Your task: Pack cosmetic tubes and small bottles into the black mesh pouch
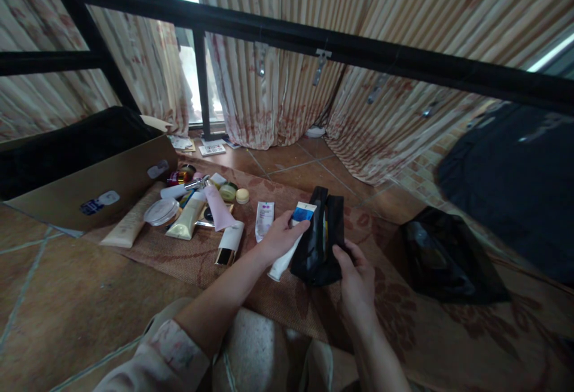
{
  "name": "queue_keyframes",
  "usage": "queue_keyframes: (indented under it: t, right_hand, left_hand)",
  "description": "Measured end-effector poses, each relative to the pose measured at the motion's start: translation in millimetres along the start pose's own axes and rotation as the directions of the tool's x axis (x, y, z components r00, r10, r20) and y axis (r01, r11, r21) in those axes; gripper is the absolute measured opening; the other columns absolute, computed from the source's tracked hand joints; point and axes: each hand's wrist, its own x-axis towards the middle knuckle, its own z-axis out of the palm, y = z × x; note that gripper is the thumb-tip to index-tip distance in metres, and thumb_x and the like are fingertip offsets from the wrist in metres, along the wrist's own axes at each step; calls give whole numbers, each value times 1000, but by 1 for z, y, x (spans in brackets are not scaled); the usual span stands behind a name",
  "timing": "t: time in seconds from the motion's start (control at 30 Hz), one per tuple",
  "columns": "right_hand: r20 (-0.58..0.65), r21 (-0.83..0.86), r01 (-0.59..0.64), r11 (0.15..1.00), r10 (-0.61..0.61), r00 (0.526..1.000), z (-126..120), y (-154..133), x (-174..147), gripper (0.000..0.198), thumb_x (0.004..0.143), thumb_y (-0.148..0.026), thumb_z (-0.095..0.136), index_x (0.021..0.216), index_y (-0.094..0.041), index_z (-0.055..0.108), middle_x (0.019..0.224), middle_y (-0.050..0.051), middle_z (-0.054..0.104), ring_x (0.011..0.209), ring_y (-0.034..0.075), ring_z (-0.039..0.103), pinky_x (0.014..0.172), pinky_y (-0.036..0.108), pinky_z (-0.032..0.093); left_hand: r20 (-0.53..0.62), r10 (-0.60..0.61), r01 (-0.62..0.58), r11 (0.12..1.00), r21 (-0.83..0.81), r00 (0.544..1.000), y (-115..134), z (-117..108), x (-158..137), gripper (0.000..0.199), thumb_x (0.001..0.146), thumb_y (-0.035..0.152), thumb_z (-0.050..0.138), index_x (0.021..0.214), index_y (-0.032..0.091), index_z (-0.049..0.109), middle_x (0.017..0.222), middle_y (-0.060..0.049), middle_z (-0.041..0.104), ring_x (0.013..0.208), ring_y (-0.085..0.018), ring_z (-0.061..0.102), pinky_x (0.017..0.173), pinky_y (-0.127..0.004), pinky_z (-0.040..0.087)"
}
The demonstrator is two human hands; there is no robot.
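My left hand (283, 235) is closed round a white tube with a blue end (303, 211), held aslant against the left side of a black pouch (334, 224). The pouch lies open along its top, and something pale shows faintly inside. My right hand (356, 266) grips the pouch's right side, thumb on top and fingers beyond. Just left of my left hand is a small white and pink tube (265, 220). A white bottle with a dark and gold cap (231, 241) and a lilac tube (219, 208) lie further left.
Several cosmetics, including a beige tube (133, 216), a gold tube (186, 219) and a round clear case (160, 211), cluster on the patterned mat (264, 184). A cardboard box (112, 186) stands left. A black bag (448, 257) lies right. A dark rail (287, 28) crosses ahead.
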Motion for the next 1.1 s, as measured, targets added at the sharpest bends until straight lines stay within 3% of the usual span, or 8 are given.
queue_keyframes:
  t: [0.13, 0.3, 0.57, 0.7, 1.1]
  right_hand:
    - [12, -6, 8, 1000, -8, 1000, -1, 2, 0, 40, 73, -41, 69, 105, -19, 69, 98, 5, 73, 88, 22, 66, 80, 35, 50]
    - [12, -7, 10, 1000, -10, 1000, -1, -1, -1, 40, 72, -41, 68, 105, -17, 70, 99, 6, 73, 89, 22, 66, 81, 35, 50]
    - [8, 14, 0, 1000, 0, 1000, 1, 0, 0, 40, 72, -41, 69, 104, -18, 69, 98, 6, 73, 88, 22, 66, 79, 34, 51]
    - [-1, -6, 33, 999, -33, 999, 0, 3, 1, 41, 72, -42, 69, 105, -17, 69, 99, 7, 72, 90, 23, 66, 81, 36, 51]
    - [2, -27, 22, 999, -21, 1000, 0, 0, 0, 39, 72, -41, 68, 104, -18, 70, 100, 5, 73, 91, 22, 65, 82, 35, 49]
  left_hand:
    - [66, -9, 10, 1000, -16, 998, -3, 2, -2, 33, 82, 41, 59, 97, 12, 62, 87, -6, 67, 74, -15, 59, 70, -26, 46]
    - [112, 11, -24, 993, 119, 994, -3, 0, -2, 33, 83, 41, 56, 96, 11, 63, 81, -4, 65, 71, -15, 57, 67, -26, 45]
    - [13, 34, -36, 944, 328, 999, -3, -1, -3, 39, 85, 37, 52, 113, 10, 54, 99, -10, 66, 90, -21, 62, 82, -33, 47]
    - [13, 49, -51, 935, 352, 999, -8, -3, -2, 40, 88, 41, 46, 110, 9, 56, 102, -13, 66, 95, -24, 61, 86, -35, 45]
    - [8, 95, -92, 930, 356, 995, -11, -4, 2, 36, 91, 45, 41, 95, 14, 58, 91, -8, 64, 87, -21, 59, 79, -32, 44]
